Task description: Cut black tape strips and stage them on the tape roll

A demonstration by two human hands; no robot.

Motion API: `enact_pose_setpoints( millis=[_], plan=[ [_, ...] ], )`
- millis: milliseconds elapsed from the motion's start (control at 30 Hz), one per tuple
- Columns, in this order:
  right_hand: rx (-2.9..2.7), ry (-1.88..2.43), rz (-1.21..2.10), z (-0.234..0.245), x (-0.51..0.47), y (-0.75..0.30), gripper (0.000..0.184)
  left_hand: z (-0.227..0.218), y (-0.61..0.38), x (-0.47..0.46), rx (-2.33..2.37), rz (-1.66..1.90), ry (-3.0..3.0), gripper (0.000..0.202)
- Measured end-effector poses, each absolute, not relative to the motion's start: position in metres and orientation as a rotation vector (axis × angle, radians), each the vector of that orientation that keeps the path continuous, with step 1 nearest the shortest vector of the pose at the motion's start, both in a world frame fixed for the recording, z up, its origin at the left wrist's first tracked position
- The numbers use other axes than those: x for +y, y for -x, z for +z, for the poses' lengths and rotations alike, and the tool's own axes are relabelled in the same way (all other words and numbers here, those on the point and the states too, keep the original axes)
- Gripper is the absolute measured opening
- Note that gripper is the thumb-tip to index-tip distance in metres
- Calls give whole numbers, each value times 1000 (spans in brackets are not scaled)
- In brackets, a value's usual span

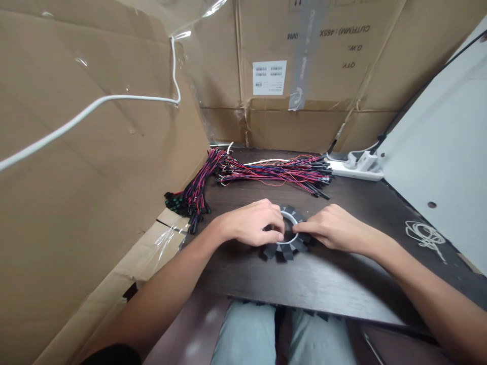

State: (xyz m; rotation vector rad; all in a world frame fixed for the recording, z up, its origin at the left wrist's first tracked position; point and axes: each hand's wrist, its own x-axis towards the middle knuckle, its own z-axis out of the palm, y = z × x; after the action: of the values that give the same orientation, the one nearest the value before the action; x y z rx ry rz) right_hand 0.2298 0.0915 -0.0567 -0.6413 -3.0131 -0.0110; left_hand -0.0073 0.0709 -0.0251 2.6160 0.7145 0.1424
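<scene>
A white ring (289, 219) with several short black strips stuck around its edge lies on the dark wooden board (323, 279). My left hand (253, 223) rests on the ring's left side, fingers curled and pinched on a strip there. My right hand (335, 227) comes in from the right, its fingertips pinched at the ring's right edge. The black strips (283, 251) fan out toward me below both hands. What each pinch holds is partly hidden by the fingers.
Bundles of red, blue and black wires with black connectors (274, 171) lie at the back of the board and down its left side (190, 197). A white power strip (357, 166) sits back right. Cardboard walls (95, 167) enclose left and back; a white panel (441, 152) stands right.
</scene>
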Motion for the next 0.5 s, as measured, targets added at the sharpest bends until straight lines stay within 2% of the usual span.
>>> enact_pose_setpoints(
  millis=[333,500],
  plan=[
    [-2840,610,422,-45,105,-248,29,-17,17,71,720,260,-2534,33],
    [-2788,633,653,-32,101,-251,30,-19,19,75,743,348,-2555,25]
  ],
)
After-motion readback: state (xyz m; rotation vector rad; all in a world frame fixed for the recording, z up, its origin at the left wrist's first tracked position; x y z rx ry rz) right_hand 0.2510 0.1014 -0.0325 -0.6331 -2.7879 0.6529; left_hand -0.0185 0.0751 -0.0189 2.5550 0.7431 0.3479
